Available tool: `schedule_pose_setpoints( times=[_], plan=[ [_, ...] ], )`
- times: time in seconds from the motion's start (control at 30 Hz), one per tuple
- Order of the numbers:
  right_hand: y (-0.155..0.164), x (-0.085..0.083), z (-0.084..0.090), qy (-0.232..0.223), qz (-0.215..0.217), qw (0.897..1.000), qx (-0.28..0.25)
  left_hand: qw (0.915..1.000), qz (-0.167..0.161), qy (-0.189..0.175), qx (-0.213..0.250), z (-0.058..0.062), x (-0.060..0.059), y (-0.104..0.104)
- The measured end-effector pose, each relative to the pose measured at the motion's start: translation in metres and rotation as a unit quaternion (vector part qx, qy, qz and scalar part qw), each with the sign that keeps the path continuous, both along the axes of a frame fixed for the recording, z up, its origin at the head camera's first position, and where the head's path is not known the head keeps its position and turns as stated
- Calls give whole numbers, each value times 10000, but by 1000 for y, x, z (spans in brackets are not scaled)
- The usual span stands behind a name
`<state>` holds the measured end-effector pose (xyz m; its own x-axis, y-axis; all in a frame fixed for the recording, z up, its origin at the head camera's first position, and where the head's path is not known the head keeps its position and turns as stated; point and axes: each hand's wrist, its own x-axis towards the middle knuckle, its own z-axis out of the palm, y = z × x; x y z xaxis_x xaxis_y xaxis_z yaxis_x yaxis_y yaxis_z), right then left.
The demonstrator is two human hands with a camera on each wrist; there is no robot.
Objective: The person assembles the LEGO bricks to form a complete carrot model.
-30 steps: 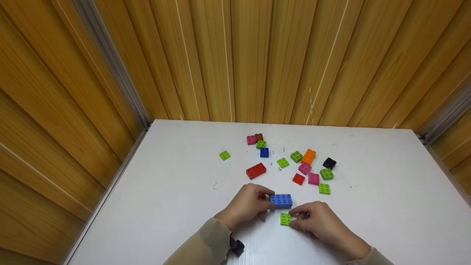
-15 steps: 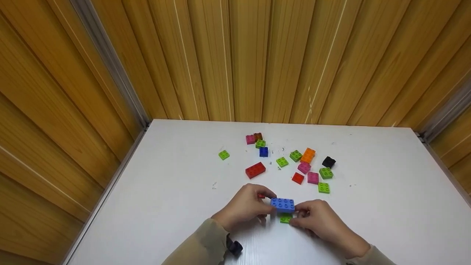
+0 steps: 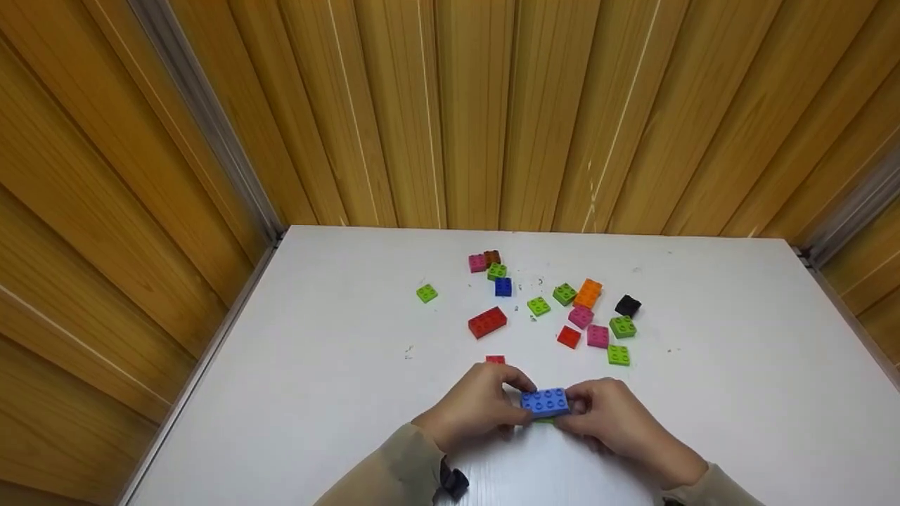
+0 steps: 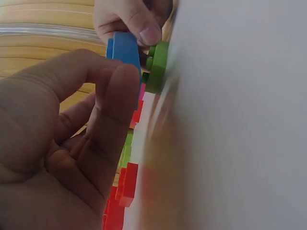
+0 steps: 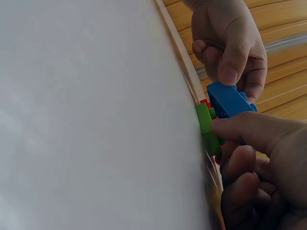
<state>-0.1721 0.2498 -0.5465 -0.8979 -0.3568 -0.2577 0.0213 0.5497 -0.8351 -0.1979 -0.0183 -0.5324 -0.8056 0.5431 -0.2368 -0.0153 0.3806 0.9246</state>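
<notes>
- Left hand [image 3: 478, 407] pinches the left end of the blue brick [image 3: 545, 402]; fingers curled round it, thumb on the near side.
- Right hand [image 3: 612, 418] grips the right end of the same brick; its fingertips [image 5: 230, 74] also sit at the green brick [image 3: 545, 419] underneath.
- Blue brick is at the near centre of the bench [image 3: 703, 422], between the two hands, long axis running left-right, studs up.
- Green brick lies directly under the blue one, flat on the bench; only a sliver shows at the near edge in the head view.
- Key relation: blue sits straight above green. The wrist views show the green brick's [image 4: 157, 67] studs facing the underside of the blue brick [image 4: 125, 48]; contact or a thin gap, I cannot tell which.
- Both hands are equally close to the pair, one at each end.
- Versus 1.0 s ago: blue brick was farther away and apart from green, with green in plain view by the right hand. Now blue has come nearer and covers it.
- The left hand has shifted nearer too, uncovering a small red brick [image 3: 495, 359] just beyond it.
- Loose pile at the far centre is unchanged: long red brick [image 3: 487, 322], orange brick [image 3: 588, 293], black brick [image 3: 627, 306], plus pink and green pieces.
</notes>
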Motion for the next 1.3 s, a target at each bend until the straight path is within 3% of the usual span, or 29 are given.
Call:
schedule_pose_setpoints(
  times=[0.57, 0.8, 1.07, 1.3],
  plan=[
    [0, 0, -1, -199, 65, 9998, -60, 9931, -256, 851, -759, -2, 5, 9],
    [-2, -1, -1, 141, 134, 9998, 68, 9748, -436, 1600, -1490, 3, 7, 14],
    [-3, -5, 0, 264, 315, 9988, 264, 9687, -522, 1709, -1723, 7, 8, 17],
    [-2, -6, 0, 387, 430, 9971, 487, 9733, -492, 1555, -1613, 5, 8, 18]
  ],
)
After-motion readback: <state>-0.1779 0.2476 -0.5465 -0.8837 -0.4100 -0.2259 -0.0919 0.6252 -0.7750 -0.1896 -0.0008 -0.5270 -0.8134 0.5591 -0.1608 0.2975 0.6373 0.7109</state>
